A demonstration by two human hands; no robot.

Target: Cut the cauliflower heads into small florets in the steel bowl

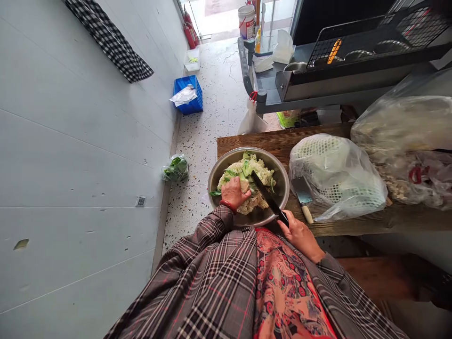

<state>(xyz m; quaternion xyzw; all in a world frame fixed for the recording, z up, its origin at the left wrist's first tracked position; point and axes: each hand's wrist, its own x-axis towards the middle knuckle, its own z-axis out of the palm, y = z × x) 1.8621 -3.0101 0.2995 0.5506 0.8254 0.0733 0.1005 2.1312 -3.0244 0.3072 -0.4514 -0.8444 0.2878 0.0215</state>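
A steel bowl (284, 181) sits at the table's left end, filled with pale cauliflower (259, 168) and some green leaves. Inside it, my left hand (235, 192) has its fingers curled around a piece of cauliflower, whose far side is hidden. My right hand (298, 234) grips the black handle of a knife (265, 194) at the bowl's near right rim. The dark blade slants over the bowl, its tip at the cauliflower beyond my left hand.
Right of the bowl lie a cleaver (302, 190) with a wooden handle and a bagged plastic basket (335, 165) on the wooden table (254, 140). A grey cart (271, 92) stands beyond. A blue crate (193, 106) and bagged greens (175, 168) are on the floor by the wall.
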